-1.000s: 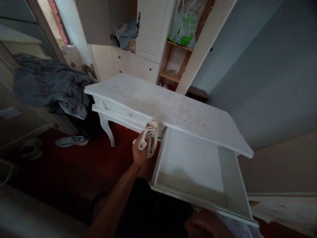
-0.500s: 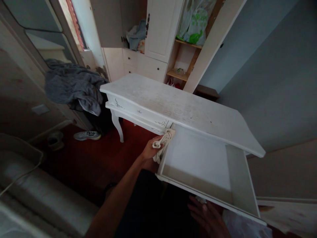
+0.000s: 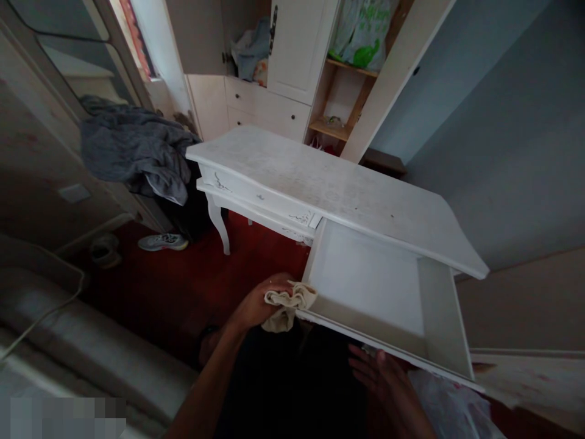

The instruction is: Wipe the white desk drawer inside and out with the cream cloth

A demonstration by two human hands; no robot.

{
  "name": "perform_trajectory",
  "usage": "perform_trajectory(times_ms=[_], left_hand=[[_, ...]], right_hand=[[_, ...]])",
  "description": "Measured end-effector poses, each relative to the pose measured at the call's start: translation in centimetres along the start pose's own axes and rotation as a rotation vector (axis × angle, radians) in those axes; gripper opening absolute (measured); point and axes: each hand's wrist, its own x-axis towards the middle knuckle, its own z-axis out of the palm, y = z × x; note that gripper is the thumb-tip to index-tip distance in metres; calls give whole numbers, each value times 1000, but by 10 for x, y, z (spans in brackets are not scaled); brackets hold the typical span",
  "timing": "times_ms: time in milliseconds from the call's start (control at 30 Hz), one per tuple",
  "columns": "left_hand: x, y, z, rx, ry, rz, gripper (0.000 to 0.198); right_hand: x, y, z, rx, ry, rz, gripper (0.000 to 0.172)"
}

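Note:
A white desk (image 3: 320, 183) stands ahead with its right drawer (image 3: 439, 311) pulled far out and bare inside. My left hand (image 3: 256, 302) grips a crumpled cream cloth (image 3: 286, 305) and presses it against the drawer's near left corner. Below the drawer's front edge my right hand (image 3: 384, 384) has its fingers stretched out, touching or nearly touching the drawer's underside. It holds nothing.
A white wardrobe (image 3: 292, 55) with open doors and plastic bags (image 3: 361, 36) stands behind the desk. Grey clothing (image 3: 132, 149) is heaped at the left, a sneaker (image 3: 162, 242) lies on the red floor, a cushioned seat (image 3: 91, 360) is near left, and a blue wall (image 3: 503, 122) is right.
My left hand slid the cloth from the drawer's back left corner down its left side to the near corner. My right hand came further into view under the drawer front.

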Motion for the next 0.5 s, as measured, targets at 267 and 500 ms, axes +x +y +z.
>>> perform_trajectory(times_ms=[267, 500], left_hand=[[35, -8, 21, 175, 249, -147, 23], [33, 7, 25, -156, 513, -226, 42]], right_hand=[[2, 4, 1, -2, 79, -29, 65], [8, 10, -2, -57, 118, -66, 67]])
